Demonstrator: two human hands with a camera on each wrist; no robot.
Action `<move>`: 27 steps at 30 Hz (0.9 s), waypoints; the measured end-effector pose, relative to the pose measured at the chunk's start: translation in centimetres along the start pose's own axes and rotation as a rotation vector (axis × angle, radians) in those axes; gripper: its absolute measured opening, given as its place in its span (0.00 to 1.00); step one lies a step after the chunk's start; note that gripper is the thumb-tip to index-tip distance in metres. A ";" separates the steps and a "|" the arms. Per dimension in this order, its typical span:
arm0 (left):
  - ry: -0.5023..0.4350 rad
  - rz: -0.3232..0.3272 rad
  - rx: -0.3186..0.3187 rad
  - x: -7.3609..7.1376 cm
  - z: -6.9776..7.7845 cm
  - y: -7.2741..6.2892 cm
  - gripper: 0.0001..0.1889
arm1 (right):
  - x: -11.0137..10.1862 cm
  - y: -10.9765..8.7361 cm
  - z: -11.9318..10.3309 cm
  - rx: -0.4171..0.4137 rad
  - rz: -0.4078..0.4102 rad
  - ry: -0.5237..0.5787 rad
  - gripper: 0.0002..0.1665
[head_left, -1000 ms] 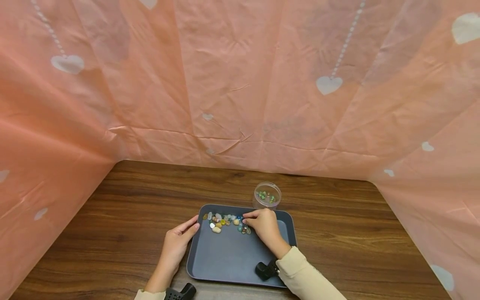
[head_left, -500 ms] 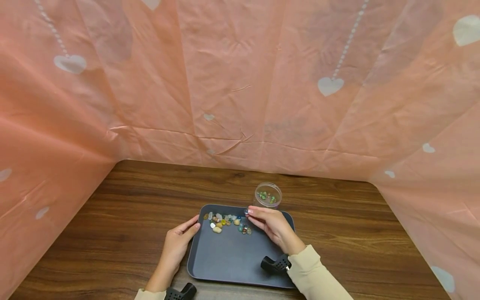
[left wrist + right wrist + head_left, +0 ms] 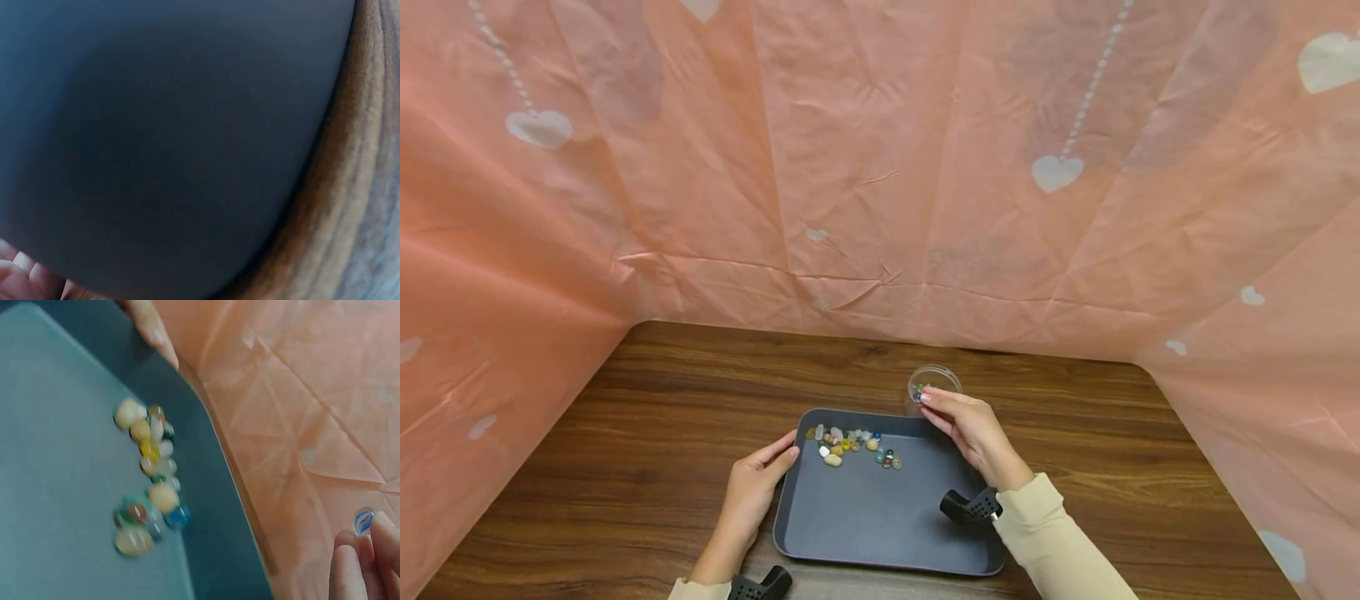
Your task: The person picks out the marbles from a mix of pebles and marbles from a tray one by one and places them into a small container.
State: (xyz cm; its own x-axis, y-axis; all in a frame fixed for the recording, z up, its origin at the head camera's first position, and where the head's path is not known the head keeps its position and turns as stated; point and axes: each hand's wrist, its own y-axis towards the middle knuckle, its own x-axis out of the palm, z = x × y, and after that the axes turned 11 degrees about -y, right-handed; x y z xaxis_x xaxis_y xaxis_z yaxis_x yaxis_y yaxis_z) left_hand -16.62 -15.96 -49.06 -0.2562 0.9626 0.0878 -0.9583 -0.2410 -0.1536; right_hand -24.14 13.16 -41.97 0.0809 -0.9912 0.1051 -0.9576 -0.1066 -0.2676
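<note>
A clear glass marble with a blue swirl (image 3: 364, 520) is pinched between the thumb and fingers of my right hand (image 3: 977, 433). In the head view that hand is over the near side of a round clear plastic jar (image 3: 951, 382) holding green and amber pieces; its fingers partly hide the contents. My left hand (image 3: 754, 493) grips the left rim of a dark grey tray (image 3: 850, 521), thumb on the edge. Along the tray's far side lie pale pebbles (image 3: 832, 459) and several glass marbles (image 3: 887, 461), one of them blue (image 3: 179, 516).
The wooden table (image 3: 700, 375) extends around the tray. Pink cloth (image 3: 850, 167) with white hearts walls in the back and both sides. Black wrist mounts (image 3: 972, 506) sit on both wrists, the right one above the tray.
My right hand has lifted a marble from the tray's far side and carried it right and away, up to the jar. The left hand has stayed on the rim.
</note>
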 end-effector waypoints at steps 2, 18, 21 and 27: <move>-0.005 -0.001 -0.001 0.0 0.0 0.0 0.20 | -0.1 0.3 -0.4 -0.028 0.052 -0.080 0.27; -0.005 -0.001 0.005 0.0 0.0 -0.1 0.20 | 0.3 1.9 -0.3 -0.470 0.432 -1.025 0.08; -0.003 -0.002 0.007 0.0 0.0 -0.1 0.20 | 0.4 2.0 -0.2 -0.515 0.418 -1.072 0.08; -0.006 -0.009 0.003 0.0 0.0 -0.1 0.20 | 0.5 2.0 0.0 -0.575 0.409 -1.117 0.07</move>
State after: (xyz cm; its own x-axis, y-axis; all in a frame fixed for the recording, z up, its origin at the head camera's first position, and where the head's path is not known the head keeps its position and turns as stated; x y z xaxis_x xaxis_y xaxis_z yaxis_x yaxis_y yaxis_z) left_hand -16.57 -15.98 -49.01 -0.2480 0.9640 0.0956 -0.9610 -0.2323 -0.1502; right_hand -26.05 12.48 -42.46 -0.3224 -0.5042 -0.8012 -0.9250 -0.0121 0.3798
